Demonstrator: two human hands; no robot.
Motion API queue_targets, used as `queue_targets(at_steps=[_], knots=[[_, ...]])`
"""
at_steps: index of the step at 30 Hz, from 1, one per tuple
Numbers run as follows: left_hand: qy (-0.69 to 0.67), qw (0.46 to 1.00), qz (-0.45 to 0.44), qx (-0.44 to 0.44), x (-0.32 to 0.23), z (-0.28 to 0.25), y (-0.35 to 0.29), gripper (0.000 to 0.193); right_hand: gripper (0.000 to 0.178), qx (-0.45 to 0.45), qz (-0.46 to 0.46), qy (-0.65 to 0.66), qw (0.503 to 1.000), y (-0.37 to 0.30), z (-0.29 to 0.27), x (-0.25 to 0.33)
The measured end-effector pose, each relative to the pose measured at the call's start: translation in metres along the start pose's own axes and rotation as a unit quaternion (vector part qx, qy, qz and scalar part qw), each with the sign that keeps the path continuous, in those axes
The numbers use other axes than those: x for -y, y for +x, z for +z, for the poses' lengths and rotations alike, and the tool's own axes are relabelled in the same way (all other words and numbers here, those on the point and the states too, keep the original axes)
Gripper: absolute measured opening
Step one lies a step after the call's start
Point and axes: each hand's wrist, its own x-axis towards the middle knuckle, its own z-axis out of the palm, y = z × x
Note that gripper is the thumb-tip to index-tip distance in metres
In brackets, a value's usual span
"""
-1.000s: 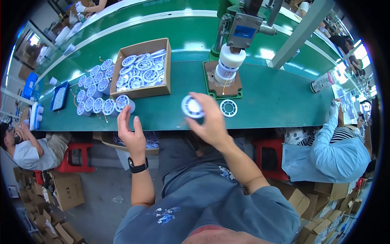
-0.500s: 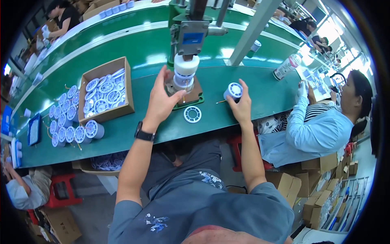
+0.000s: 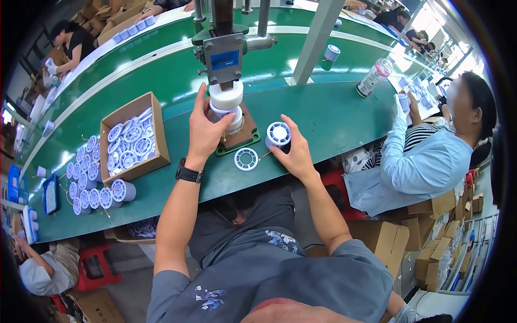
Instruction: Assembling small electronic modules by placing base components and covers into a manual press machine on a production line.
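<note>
A hand press [image 3: 223, 59] stands in front of me, and a thick white round pad [image 3: 226, 96] is at the bottom of its ram. Right beneath the pad sits a white cylindrical housing [image 3: 232, 121]. My left hand [image 3: 207, 132] has its fingers and thumb around that housing. Over the bench to the right, my right hand [image 3: 295, 153] grips another white cylindrical housing [image 3: 278, 134], its spoked round end tilted up and a thin orange wire trailing from it. Between my hands and closer to me, a loose white spoked ring [image 3: 246, 159] lies flat.
Left of the press, a cardboard box [image 3: 164, 132] holds many white spoked rings. Several finished-looking housings [image 3: 86, 175] with wires stand beside it, near a blue tray [image 3: 50, 194]. A spray can [image 3: 374, 78] stands at right, near a seated co-worker [image 3: 425, 156]. A metal post [image 3: 318, 43] rises behind.
My left hand has closed in on the housing under the press. My right hand has brought its housing left, closer to the loose ring and the press. The whole view has shifted slightly.
</note>
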Motion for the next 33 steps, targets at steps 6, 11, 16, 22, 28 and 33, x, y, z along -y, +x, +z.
queue_targets(at_steps=[6,11,16,22,28,33], knots=[[0.028,0.999,0.007,-0.030,-0.009,-0.012,-0.019,0.097,0.076,-0.075,-0.082,-0.064,0.992,-0.003,-0.010,0.021],[0.061,0.995,0.000,-0.075,-0.047,0.003,-0.078,0.100,0.074,-0.036,-0.153,0.046,0.986,-0.013,-0.015,0.063],[0.167,0.978,0.125,0.020,-0.062,0.033,-0.103,0.100,0.071,0.030,-0.137,0.126,0.982,-0.010,-0.007,0.094],[0.201,0.973,0.094,0.063,-0.043,0.045,-0.083,0.096,0.063,-0.178,0.024,-0.052,0.982,0.048,-0.060,0.006],[0.194,0.974,0.049,0.108,-0.011,0.092,-0.056,0.094,0.060,-0.154,0.000,-0.217,0.964,0.043,-0.061,-0.059],[0.145,0.980,-0.050,0.126,-0.018,0.089,-0.049,0.096,0.051,-0.253,-0.078,-0.198,0.944,0.030,-0.057,-0.022]])
